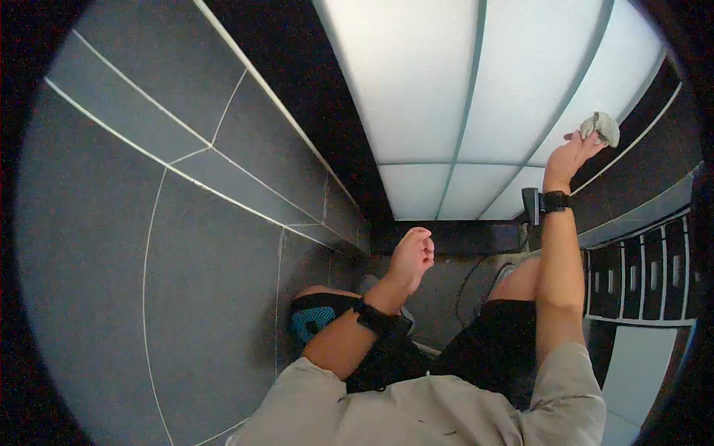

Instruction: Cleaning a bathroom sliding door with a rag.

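A crumpled light grey-green cloth (602, 128) is held in my right hand (574, 153), with the arm stretched forward to the right edge of a large white panelled surface (502, 95). Greenish-grey strips divide that surface into several panels; whether the cloth touches it I cannot tell. My left hand (414, 256) hangs in front of my body below the panels, its fingers loosely curled and nothing seen in them. Black straps circle both wrists, and a dark device sits on the right one.
Dark grey tiles with pale joints (212, 279) cover the left side. A black rack with light bars (641, 273) stands at the right. A thin dark cable (463, 284) curves over the floor between my legs. A knee with a black and blue pad is at lower left.
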Motion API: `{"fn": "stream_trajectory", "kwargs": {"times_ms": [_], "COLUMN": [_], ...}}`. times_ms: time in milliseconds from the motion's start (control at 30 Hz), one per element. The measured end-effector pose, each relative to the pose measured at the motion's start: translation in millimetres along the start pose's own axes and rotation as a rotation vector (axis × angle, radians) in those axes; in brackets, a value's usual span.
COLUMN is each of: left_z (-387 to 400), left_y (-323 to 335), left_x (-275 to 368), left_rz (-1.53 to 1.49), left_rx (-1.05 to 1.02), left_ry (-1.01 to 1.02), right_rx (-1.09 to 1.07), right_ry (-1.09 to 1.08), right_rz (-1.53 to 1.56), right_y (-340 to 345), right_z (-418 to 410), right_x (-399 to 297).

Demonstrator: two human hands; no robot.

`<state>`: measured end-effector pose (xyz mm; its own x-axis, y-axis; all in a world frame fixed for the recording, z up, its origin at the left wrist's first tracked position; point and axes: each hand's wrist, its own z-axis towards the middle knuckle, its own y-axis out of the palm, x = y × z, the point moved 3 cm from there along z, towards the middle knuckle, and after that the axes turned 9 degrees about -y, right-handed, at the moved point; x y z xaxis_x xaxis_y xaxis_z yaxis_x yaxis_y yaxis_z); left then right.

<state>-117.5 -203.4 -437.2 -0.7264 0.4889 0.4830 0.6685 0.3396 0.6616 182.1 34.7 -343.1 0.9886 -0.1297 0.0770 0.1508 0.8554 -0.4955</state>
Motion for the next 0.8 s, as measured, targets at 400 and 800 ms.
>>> {"fn": "stream_trajectory", "kwargs": {"times_ms": [400, 800], "left_z": [-2, 11], "left_y": [-12, -30], "left_x": [4, -6], "left_rz": [0.072, 0.188], "left_rx": [0.013, 0.027], "left_ry": [-0.023, -0.050], "right_rx": [-0.012, 0.062], "right_ry": [-0.419, -0.015], "right_rz": [1.178, 0.801], "right_y": [-137, -43], "right_z": [27, -16], "right_x": [-197, -23]}}
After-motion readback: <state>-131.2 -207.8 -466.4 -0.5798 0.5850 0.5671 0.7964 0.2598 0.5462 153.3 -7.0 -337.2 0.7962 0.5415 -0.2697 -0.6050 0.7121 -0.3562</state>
